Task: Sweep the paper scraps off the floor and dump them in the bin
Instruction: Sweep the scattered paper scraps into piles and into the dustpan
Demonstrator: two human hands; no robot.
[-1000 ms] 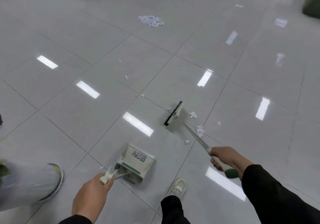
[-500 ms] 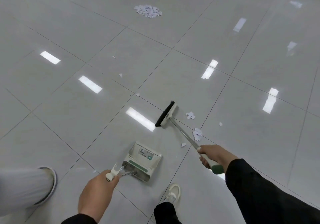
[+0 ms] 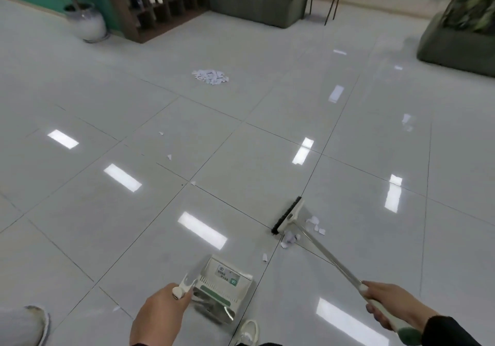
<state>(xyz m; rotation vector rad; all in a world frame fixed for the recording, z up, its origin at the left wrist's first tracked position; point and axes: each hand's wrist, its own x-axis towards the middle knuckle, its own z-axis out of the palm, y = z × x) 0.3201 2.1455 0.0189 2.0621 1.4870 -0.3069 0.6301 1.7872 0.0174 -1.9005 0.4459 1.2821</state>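
The head view looks down across a glossy grey tiled floor (image 3: 241,158). At the near left, the left hand (image 3: 158,316) is curled around the handle of a white-and-green dustpan (image 3: 223,286), which sits tilted low over the floor just in front of the person's shoe (image 3: 249,331). At the near right, the right hand (image 3: 388,305) grips the pale handle of a broom (image 3: 321,254), fingers wrapped round it close to its green end. The broom head (image 3: 288,216), with dark bristles, rests on the floor right of the dustpan and a little farther out.

A small cluster of paper scraps (image 3: 313,225) lies just behind and right of the broom head, some touching its base, with one stray piece (image 3: 264,257) between broom and dustpan. A larger pile of scraps (image 3: 210,77) sits far out, well apart from the tools, and a few single bits (image 3: 169,157) dot the tiles in between. No bin can be seen in this view.

The risks, as a judgement: the near scraps lie on the handle side of the bristles, so a forward stroke would miss them. A quick pass on so smooth a floor could scatter the light paper instead of gathering it. If the dustpan's lip is not flat on the tile, pieces may slide beneath it. The scattered singles are easily overlooked.
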